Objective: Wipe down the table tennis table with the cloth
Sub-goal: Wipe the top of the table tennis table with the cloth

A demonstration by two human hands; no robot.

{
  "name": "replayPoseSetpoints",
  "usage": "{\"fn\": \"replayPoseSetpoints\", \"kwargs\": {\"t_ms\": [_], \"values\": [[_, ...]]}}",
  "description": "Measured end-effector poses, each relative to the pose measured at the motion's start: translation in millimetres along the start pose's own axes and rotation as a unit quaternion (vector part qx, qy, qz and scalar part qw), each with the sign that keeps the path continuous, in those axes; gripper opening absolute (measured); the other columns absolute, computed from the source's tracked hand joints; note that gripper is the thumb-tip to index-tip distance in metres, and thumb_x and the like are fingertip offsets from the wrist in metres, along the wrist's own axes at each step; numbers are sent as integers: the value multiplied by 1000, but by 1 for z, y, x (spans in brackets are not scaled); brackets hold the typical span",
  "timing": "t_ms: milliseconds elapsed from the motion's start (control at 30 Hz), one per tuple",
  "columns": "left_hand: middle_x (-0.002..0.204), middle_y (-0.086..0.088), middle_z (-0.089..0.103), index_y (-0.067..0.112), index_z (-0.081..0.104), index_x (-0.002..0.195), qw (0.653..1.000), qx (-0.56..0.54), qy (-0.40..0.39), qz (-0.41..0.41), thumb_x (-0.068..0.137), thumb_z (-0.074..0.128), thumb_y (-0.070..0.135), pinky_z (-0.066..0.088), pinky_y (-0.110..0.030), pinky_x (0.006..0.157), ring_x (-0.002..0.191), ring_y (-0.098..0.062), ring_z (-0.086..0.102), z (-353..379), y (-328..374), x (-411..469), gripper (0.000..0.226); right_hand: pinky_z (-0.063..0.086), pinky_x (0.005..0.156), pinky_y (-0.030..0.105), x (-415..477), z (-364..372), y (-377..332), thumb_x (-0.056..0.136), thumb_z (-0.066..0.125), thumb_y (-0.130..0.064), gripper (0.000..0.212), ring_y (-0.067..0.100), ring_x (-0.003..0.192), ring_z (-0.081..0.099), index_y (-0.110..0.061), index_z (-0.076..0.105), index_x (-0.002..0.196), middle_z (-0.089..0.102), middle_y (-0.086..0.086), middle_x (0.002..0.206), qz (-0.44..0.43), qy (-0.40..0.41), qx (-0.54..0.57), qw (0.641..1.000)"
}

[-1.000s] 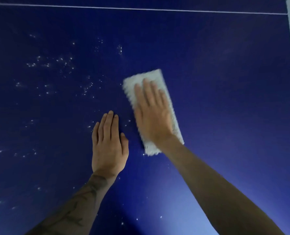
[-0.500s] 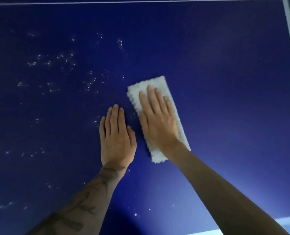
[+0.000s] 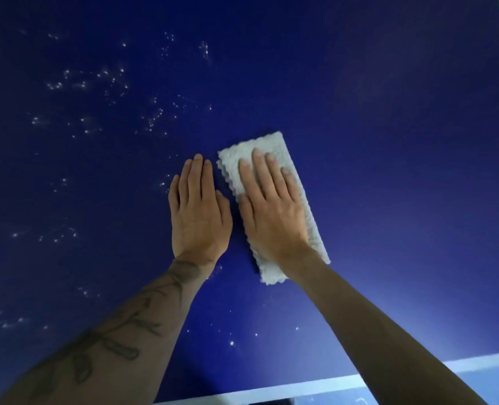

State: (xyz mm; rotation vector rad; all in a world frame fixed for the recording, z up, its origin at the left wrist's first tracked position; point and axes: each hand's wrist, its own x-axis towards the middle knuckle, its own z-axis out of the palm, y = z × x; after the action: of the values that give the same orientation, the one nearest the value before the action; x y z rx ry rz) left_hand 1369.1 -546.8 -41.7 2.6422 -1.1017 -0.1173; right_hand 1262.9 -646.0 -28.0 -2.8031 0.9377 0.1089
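Head view: right hand (image 3: pixel 271 211) lies flat, fingers straight, pressing white cloth (image 3: pixel 230 168) onto blue bench (image 3: pixel 388 141); left hand (image 3: pixel 198 217) flat just beside it

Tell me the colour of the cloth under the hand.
The cloth is white; the head view shows it best.

White folded cloth (image 3: pixel 274 159) flat on droplet-speckled blue tbl (image 3: pixel 388 171), mid-frame.

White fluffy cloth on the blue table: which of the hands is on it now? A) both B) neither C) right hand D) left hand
C: the right hand lies flat with straight fingers on the white fluffy cloth, while the left hand rests beside it on the bare blue table tennis table.
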Motion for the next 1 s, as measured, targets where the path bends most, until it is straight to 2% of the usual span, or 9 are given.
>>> {"fn": "replayPoseSetpoints", "kwargs": {"t_ms": [67, 200, 300, 400, 500, 667, 767, 900, 1000], "values": [[169, -15, 31, 0, 33, 160, 1000, -6, -2, -1, 108, 36, 16, 20, -49, 130, 157, -32, 28, 0, 0, 0, 55, 7, 135, 46, -21, 0, 24, 114, 16, -40, 61, 23, 166, 3, -21, 10, 172, 5, 5, 179, 2, -11, -5, 1000], [171, -13, 28, 0, 32, 161, 999, -29, -14, -13, 110, 32, 18, 14, -46, 132, 159, -30, 25, -3, 1, -1, 54, 7, 134, 46, -10, -15, 68, 115, 17, -40, 61, 25, 166, 4, -20, 11, 172, 6, 7, 179, 119, 9, -8, 993], [169, -14, 32, 0, 35, 160, 999, -41, 0, -10, 109, 29, 22, 16, -44, 131, 157, -30, 29, -8, -5, -12, 56, 5, 134, 49, 18, -15, 44, 114, 14, -40, 63, 29, 166, 0, -17, 5, 171, 1, 11, 179, 157, 34, 21, 987], [168, -14, 33, 1, 35, 160, 999, -30, 9, -12, 108, 29, 25, 17, -43, 131, 156, -29, 30, -13, -18, -45, 56, 6, 134, 50, 2, -4, -7, 111, 7, -40, 64, 28, 166, -2, -17, 2, 171, -1, 11, 179, 55, 9, 10, 998], [169, -13, 31, 3, 33, 160, 1000, -11, 7, -9, 109, 32, 26, 14, -41, 131, 157, -28, 28, -19, -32, -83, 56, 5, 134, 46, -45, 6, -14, 114, 16, -39, 62, 26, 166, 3, -19, 8, 172, 4, 8, 179, -56, -21, -5, 998], [171, -13, 26, 2, 29, 162, 999, 2, -33, -12, 109, 34, 32, 18, -49, 131, 159, -30, 24, -18, -41, -116, 61, 5, 134, 45, -36, -11, 47, 113, 17, -40, 62, 23, 166, 3, -22, 10, 172, 5, 5, 179, 81, -7, -3, 997], [171, -13, 28, 3, 30, 161, 1000, 9, -22, -2, 109, 35, 31, 17, -48, 132, 159, -29, 24, -10, -44, -117, 60, 4, 134, 47, -8, -12, 33, 112, 16, -39, 63, 26, 166, 0, -20, 8, 172, 3, 8, 179, 135, 22, 24, 990], [170, -12, 29, 3, 31, 161, 1000, 1, -13, -1, 108, 33, 30, 13, -44, 132, 159, -28, 25, -9, -47, -118, 59, 6, 134, 49, -46, 5, -21, 112, 18, -38, 63, 30, 166, 2, -18, 8, 171, 3, 10, 179, -25, -13, 4, 1000], [171, -11, 26, 5, 28, 162, 1000, -4, -16, 0, 108, 33, 30, 9, -41, 133, 160, -26, 21, -9, -49, -118, 60, 8, 134, 46, -93, 6, -2, 114, 25, -41, 61, 26, 166, 7, -21, 17, 171, 8, 6, 179, -112, -39, 2, 993]]}}
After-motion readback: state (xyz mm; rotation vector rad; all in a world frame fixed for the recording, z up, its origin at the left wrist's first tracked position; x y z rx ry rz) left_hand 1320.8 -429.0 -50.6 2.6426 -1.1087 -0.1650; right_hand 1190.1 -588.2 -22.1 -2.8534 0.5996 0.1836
